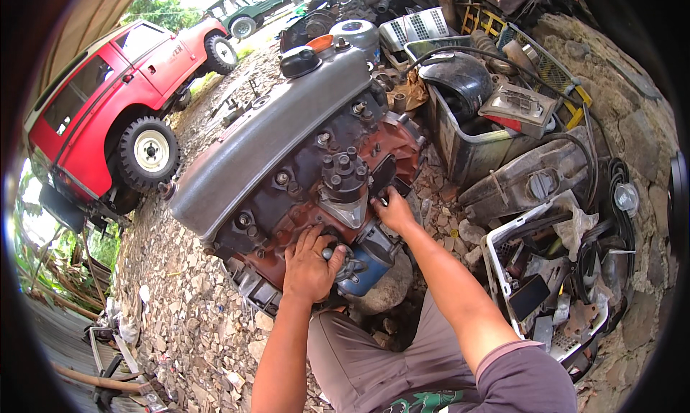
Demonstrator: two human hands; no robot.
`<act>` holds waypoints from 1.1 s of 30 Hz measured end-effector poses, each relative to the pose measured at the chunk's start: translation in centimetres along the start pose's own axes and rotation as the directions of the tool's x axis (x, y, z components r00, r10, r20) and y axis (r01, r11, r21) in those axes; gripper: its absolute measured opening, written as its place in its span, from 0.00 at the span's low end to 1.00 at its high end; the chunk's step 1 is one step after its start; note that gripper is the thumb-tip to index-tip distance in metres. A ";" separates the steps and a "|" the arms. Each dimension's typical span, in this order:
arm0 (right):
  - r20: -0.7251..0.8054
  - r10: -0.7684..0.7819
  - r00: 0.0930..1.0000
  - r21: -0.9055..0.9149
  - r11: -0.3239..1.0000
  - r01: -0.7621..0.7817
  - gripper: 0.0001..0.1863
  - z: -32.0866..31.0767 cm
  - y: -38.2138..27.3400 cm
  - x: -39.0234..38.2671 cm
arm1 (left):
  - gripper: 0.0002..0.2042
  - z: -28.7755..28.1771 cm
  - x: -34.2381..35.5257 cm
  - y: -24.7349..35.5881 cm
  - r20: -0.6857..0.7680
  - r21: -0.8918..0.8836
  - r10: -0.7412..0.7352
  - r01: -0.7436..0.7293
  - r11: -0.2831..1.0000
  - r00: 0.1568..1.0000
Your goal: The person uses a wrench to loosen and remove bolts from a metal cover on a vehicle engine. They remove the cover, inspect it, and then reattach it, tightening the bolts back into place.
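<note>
A large engine with a long grey valve cover [280, 133] and a red-brown block stands tilted in front of me. My left hand [309, 262] lies against the block's lower side, fingers extended. Its thumb is beside a small metal fitting [351, 266] with a round knob, above a blue canister [366, 271]. Closed, my right hand [394, 213] has its fingertips at a dark flat part [384, 174] on the engine; what they pinch is hidden. Between and above my hands sits the dark distributor cap [343, 167].
Rough gravel [187, 305] surrounds the engine, and a stone [388, 287] lies by its near side. At right are a grey bin [467, 151] of parts, a dirty tank [532, 176] and a white crate [499, 269]. A red off-road vehicle [108, 118] stands at left.
</note>
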State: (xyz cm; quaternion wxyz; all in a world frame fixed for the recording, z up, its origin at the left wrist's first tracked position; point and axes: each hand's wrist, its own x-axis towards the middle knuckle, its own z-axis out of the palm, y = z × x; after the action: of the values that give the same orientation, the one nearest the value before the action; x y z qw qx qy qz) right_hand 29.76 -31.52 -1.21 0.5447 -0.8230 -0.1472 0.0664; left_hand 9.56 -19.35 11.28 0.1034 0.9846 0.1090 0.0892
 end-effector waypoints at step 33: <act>-0.086 0.015 0.996 -0.039 0.999 -0.018 0.21 -3.1 -6.9 3.1 | 0.18 0.4 0.1 0.2 -0.022 -0.013 0.005 -0.006 1.000 1.000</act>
State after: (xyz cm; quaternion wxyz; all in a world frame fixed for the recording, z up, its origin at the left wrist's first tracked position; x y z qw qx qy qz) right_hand 32.39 -30.73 6.45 0.5332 -0.8370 -0.1182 0.0325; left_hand 9.79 -19.54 10.97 0.1084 0.9832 0.1068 0.1011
